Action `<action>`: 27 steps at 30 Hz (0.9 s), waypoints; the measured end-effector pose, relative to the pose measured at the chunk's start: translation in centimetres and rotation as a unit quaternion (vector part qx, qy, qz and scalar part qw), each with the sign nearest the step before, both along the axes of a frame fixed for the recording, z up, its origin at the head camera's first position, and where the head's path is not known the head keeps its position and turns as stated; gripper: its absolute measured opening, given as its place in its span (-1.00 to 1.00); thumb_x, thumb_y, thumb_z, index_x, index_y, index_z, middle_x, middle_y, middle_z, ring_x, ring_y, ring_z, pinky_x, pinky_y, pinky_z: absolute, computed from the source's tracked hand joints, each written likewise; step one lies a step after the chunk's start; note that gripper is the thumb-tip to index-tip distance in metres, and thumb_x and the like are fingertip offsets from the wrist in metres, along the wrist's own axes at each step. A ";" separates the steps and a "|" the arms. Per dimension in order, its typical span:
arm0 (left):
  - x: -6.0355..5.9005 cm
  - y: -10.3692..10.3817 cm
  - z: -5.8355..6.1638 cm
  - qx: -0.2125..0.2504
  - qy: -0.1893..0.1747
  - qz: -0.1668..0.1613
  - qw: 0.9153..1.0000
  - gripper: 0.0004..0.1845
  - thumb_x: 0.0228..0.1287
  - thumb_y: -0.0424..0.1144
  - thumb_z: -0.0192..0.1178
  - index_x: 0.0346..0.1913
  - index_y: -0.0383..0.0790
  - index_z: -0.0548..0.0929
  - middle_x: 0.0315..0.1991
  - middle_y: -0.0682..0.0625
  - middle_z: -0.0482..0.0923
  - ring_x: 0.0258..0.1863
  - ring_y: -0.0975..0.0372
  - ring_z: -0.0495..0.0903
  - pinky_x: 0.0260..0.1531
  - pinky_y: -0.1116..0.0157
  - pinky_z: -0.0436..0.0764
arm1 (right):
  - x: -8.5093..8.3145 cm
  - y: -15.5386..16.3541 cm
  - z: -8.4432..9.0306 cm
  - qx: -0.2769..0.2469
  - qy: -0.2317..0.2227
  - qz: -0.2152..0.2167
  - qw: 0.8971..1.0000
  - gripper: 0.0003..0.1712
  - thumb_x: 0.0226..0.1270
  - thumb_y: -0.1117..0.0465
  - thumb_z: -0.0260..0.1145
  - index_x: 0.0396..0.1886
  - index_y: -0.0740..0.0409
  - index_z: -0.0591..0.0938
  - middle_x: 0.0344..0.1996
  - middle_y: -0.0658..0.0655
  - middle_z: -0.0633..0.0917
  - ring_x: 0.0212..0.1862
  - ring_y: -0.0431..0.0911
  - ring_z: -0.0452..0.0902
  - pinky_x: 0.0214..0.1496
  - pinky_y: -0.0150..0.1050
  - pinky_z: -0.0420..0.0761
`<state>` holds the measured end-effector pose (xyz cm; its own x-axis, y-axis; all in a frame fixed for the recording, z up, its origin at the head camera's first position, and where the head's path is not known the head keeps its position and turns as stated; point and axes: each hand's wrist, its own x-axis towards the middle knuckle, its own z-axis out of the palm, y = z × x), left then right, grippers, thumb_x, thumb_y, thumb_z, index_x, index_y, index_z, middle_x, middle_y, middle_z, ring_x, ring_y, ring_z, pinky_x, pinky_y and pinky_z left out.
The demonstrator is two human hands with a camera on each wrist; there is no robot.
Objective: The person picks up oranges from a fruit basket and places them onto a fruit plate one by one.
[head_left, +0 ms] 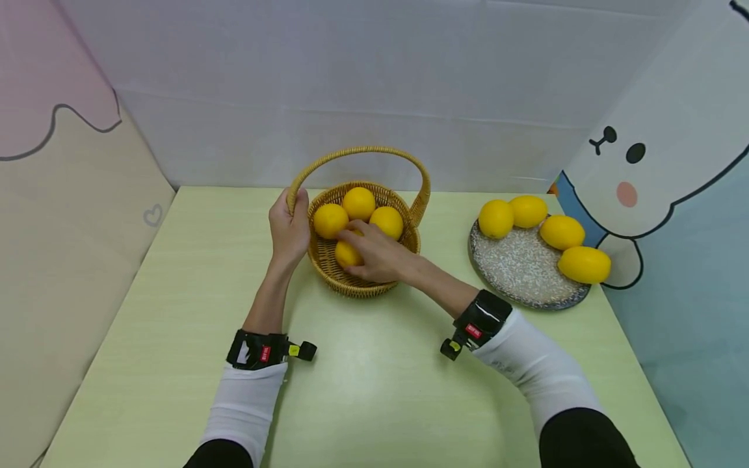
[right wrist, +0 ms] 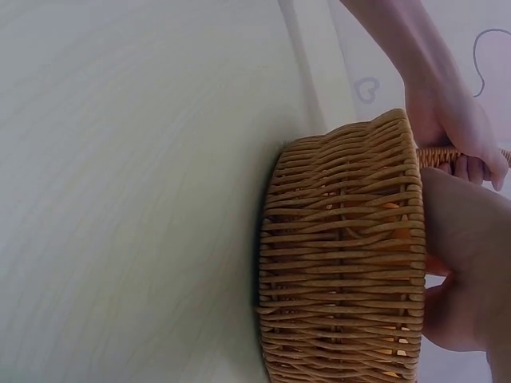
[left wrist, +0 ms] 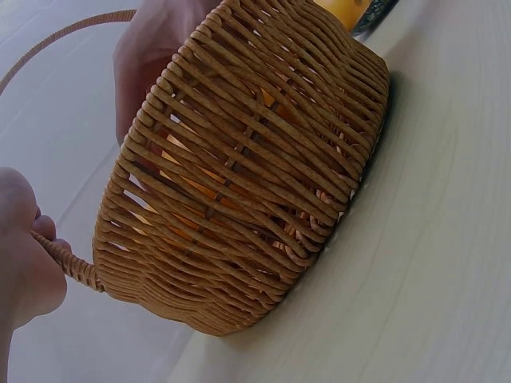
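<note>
A woven wicker basket (head_left: 358, 290) with a tall arched handle (head_left: 364, 150) stands on the table. My left hand (head_left: 290, 229) grips the handle low on its left side; the left wrist view shows those fingers (left wrist: 45, 227) wrapped round it. Reaching over the rim from the right, my right hand (head_left: 380, 255) holds a yellow lemon (head_left: 346, 254) at the front of the basket, thumb and fingers around it. Three more lemons (head_left: 359, 203) lie behind that one. In the right wrist view the basket wall (right wrist: 343, 255) hides the right fingertips.
To the right, a round speckled grey plate (head_left: 517, 270) carries several lemons (head_left: 562, 232) along its far and right edges. Behind the pale green table (head_left: 363, 377) rises a white wall (head_left: 351, 84). Printed side panels (head_left: 64, 260) flank the table.
</note>
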<state>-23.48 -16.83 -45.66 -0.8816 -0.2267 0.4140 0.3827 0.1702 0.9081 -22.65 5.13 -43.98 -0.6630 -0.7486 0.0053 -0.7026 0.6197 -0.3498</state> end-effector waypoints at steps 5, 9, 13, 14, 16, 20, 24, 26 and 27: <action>0.0 0.0 0.0 -0.003 0.003 0.001 1.000 -0.56 0.87 -0.08 0.05 -0.39 -0.01 0.37 -0.59 0.20 0.19 -0.64 0.36 0.12 -0.63 0.42 0.07 | 0.6 0.2 1.1 -0.012 -0.001 -0.007 1.000 -0.26 0.57 0.07 0.53 0.59 0.22 0.52 0.59 0.38 0.49 0.55 0.29 0.51 0.67 0.19 0.51; -0.1 0.0 0.0 -0.002 0.006 0.002 1.000 -0.56 0.87 -0.09 0.05 -0.39 0.00 0.36 -0.59 0.20 0.19 -0.64 0.36 0.12 -0.62 0.42 0.06 | 0.9 0.6 1.6 -0.022 0.005 -0.013 1.000 -0.29 0.58 0.06 0.53 0.58 0.19 0.53 0.58 0.36 0.50 0.50 0.29 0.54 0.63 0.18 0.54; -0.1 0.1 0.0 -0.001 0.007 0.003 1.000 -0.56 0.87 -0.12 0.05 -0.39 -0.01 0.36 -0.59 0.19 0.19 -0.64 0.36 0.11 -0.63 0.42 0.06 | 1.1 0.9 2.0 -0.038 0.018 -0.014 0.999 -0.30 0.58 0.07 0.52 0.57 0.19 0.54 0.56 0.37 0.51 0.48 0.30 0.56 0.61 0.19 0.56; -0.1 0.1 0.1 0.000 0.006 0.003 1.000 -0.56 0.87 -0.12 0.05 -0.40 -0.01 0.36 -0.59 0.18 0.19 -0.64 0.36 0.11 -0.63 0.42 0.06 | 1.2 1.0 2.1 -0.041 0.021 -0.015 0.999 -0.30 0.58 0.06 0.53 0.57 0.19 0.54 0.56 0.37 0.51 0.48 0.30 0.56 0.60 0.19 0.57; -0.1 0.1 0.1 0.001 0.006 0.004 1.000 -0.56 0.87 -0.13 0.05 -0.40 -0.02 0.35 -0.59 0.18 0.19 -0.64 0.36 0.11 -0.63 0.42 0.05 | 1.3 1.1 2.2 -0.051 0.026 -0.014 0.998 -0.29 0.57 0.07 0.53 0.57 0.19 0.53 0.57 0.37 0.50 0.48 0.31 0.55 0.60 0.20 0.57; -0.1 0.1 0.1 0.004 0.004 0.005 1.000 -0.55 0.87 -0.10 0.06 -0.40 -0.01 0.35 -0.59 0.19 0.19 -0.64 0.36 0.11 -0.62 0.42 0.05 | 1.6 1.2 2.5 -0.073 0.038 -0.016 0.996 -0.28 0.56 0.07 0.55 0.56 0.20 0.53 0.56 0.37 0.50 0.47 0.30 0.55 0.58 0.19 0.58; 0.0 0.0 0.0 0.008 -0.001 0.004 1.000 -0.55 0.86 -0.06 0.07 -0.39 -0.01 0.36 -0.59 0.19 0.19 -0.63 0.35 0.12 -0.62 0.42 0.06 | 1.9 1.3 2.6 -0.097 0.055 -0.019 0.994 -0.28 0.55 0.07 0.55 0.55 0.20 0.53 0.55 0.36 0.50 0.47 0.29 0.55 0.58 0.18 0.58; 0.1 0.1 0.1 0.010 -0.005 0.001 1.000 -0.56 0.86 -0.06 0.07 -0.38 -0.02 0.37 -0.59 0.18 0.20 -0.63 0.35 0.13 -0.62 0.42 0.07 | 2.0 1.3 2.6 -0.112 0.069 -0.019 0.991 -0.29 0.54 0.07 0.57 0.54 0.20 0.54 0.54 0.36 0.51 0.47 0.29 0.55 0.57 0.19 0.58; 0.2 0.1 0.1 0.010 -0.006 0.000 1.000 -0.56 0.86 -0.06 0.07 -0.38 -0.03 0.38 -0.59 0.19 0.21 -0.64 0.35 0.13 -0.62 0.42 0.08 | 2.1 1.3 2.6 -0.119 0.076 -0.018 0.990 -0.29 0.53 0.07 0.57 0.53 0.20 0.54 0.54 0.37 0.52 0.47 0.29 0.55 0.57 0.18 0.59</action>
<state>-23.31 -16.75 -45.56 -0.8866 -0.2352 0.3983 0.3714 0.1514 0.9160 -20.54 6.41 -41.39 -0.6672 -0.6899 0.2810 -0.7373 0.5579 -0.3809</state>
